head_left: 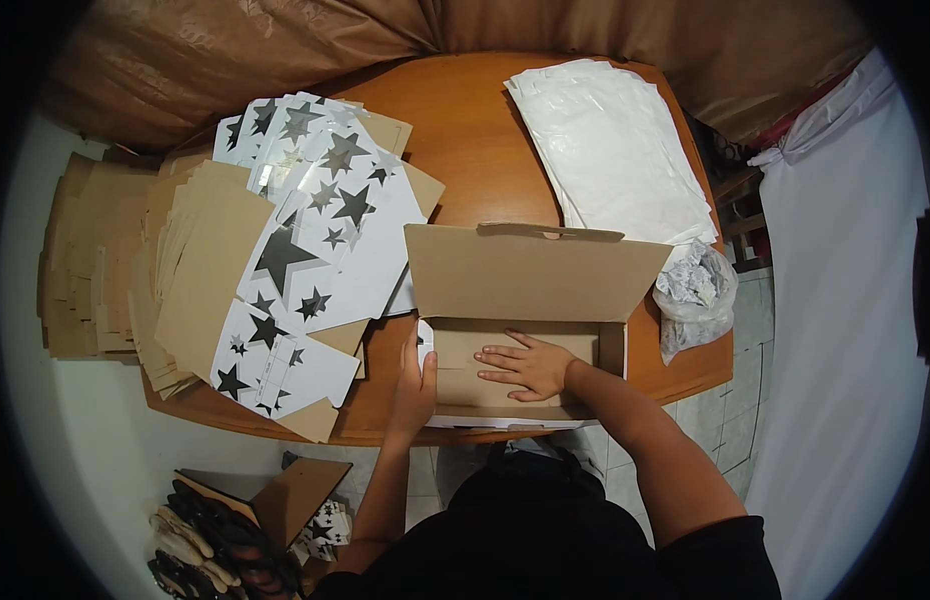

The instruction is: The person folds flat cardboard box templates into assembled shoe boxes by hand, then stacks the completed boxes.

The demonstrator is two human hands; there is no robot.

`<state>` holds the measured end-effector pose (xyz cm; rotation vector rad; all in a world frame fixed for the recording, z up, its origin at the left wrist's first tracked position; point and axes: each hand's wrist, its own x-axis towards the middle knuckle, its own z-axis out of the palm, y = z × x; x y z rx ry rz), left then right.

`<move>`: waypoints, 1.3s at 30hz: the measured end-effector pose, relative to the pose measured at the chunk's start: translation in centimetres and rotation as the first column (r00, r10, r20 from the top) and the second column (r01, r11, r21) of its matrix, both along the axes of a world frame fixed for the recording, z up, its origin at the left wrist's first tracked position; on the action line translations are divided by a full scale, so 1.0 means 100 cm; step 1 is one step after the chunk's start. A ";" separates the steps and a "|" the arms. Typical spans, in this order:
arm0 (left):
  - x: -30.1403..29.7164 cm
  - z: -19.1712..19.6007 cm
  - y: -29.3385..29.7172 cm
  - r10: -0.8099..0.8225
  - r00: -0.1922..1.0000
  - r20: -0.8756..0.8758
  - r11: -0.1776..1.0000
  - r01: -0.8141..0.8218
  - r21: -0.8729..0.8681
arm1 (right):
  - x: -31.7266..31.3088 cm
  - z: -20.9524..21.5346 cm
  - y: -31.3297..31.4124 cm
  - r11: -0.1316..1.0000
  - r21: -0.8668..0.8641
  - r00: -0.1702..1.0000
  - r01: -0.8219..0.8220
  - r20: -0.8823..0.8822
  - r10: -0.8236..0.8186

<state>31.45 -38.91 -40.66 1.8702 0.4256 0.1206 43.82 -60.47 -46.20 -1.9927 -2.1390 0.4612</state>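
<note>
An open cardboard box, brown inside with white outer sides, sits at the table's front edge. Its hinged lid stands raised at the back, with a slotted tab along the top. My right hand lies flat inside on the bottom panel, fingers spread and pointing left. At the box's left end, my left hand grips the side wall, its thumb near the inner side and its other fingers along the outside; the fingertips are partly hidden.
Flat white cardboard sheets with black stars overlap brown sheets on the left. A white paper stack lies back right, beside a clear bag of crumpled material. Footwear and a brown open box are below left.
</note>
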 end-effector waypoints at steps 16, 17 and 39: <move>-0.068 0.028 0.012 -0.106 0.984 -0.144 0.994 0.103 -0.027 | 0.004 0.104 0.067 0.884 0.463 0.982 -0.065 0.185 -0.024; -0.069 0.035 0.006 -0.106 0.983 -0.149 0.994 0.105 -0.011 | 0.001 0.110 0.073 0.919 0.392 0.990 -0.048 0.142 -0.009; -0.046 0.050 0.020 -0.242 0.932 -0.270 0.925 0.306 0.227 | -0.120 0.077 0.013 0.747 0.612 0.910 0.261 0.101 -0.401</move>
